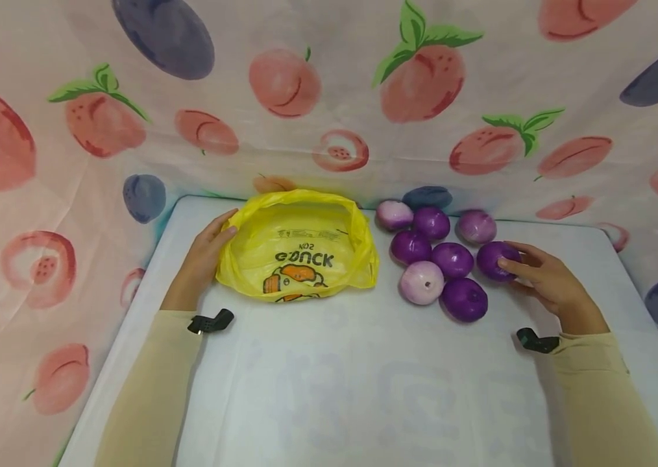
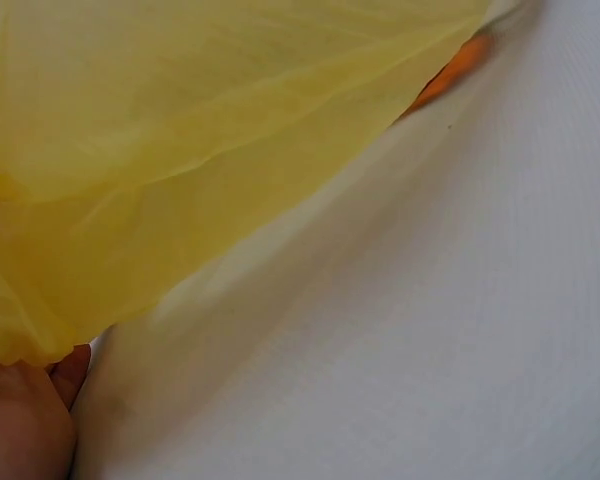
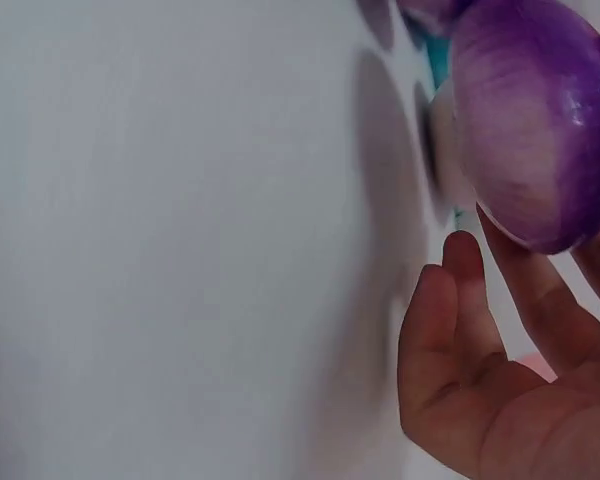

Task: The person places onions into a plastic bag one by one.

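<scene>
Pale cloth [image 1: 341, 39] printed with peaches, green leaves and dark blue fruit rises behind and beside your white surface [image 1: 329, 376]. Near the back edge, left of centre, sits a yellow plastic bag [image 1: 305, 224] with its mouth spread wide, and through it you can see black lettering ending in DUCK and an orange-billed duck print [image 1: 294, 279]. Your left hand [image 1: 197, 259] is at the left side of that bag, pinching its rim between thumb and fingers; the left wrist view shows the thin yellow film draped over part of the hand.

Your right hand [image 1: 548, 282] grips a deep purple onion [image 1: 491, 261], thumb on the near side and fingers round the far side. From the right wrist you see two more fingers bent below it, clear of its glossy skin. You cannot tell whether this onion is lifted or touches the surface.

Seven other onions [image 1: 451, 261] are gathered between the bag and your right hand. Two of these, one at the back left and one at the front, are mostly pale; the others run from mid to deep purple. One at the back right lies slightly apart from its neighbours, just behind the onion you hold. Beige sleeves [image 1: 142, 395] cover both your forearms, and a small black device [image 1: 212, 321] shows at each wrist.
</scene>
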`<state>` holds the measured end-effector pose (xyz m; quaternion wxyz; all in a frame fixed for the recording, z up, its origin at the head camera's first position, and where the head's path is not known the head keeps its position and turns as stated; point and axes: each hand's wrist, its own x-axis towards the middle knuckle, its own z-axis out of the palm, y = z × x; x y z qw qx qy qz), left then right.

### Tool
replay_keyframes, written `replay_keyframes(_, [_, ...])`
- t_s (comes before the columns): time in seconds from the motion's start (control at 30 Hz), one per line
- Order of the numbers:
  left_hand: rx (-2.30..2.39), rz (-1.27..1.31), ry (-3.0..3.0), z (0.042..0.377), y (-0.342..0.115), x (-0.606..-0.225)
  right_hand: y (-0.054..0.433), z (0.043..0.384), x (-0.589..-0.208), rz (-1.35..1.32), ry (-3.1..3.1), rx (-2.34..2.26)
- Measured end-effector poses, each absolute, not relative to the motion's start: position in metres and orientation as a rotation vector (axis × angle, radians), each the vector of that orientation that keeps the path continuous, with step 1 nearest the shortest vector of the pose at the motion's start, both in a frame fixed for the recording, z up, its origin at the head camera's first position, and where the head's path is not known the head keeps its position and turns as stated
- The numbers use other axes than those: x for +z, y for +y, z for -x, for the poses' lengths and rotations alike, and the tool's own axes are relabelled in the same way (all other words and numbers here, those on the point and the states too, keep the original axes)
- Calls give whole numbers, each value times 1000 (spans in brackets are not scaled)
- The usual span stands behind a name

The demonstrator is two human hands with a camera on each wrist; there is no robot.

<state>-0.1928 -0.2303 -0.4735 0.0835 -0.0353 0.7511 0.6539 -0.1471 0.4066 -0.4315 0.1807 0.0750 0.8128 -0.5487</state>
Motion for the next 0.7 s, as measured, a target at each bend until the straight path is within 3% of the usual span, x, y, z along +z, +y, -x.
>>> replay_keyframes(0.7, [1964, 135, 2210, 193, -231, -474, 330, 146, -378, -73, 2076, -1967])
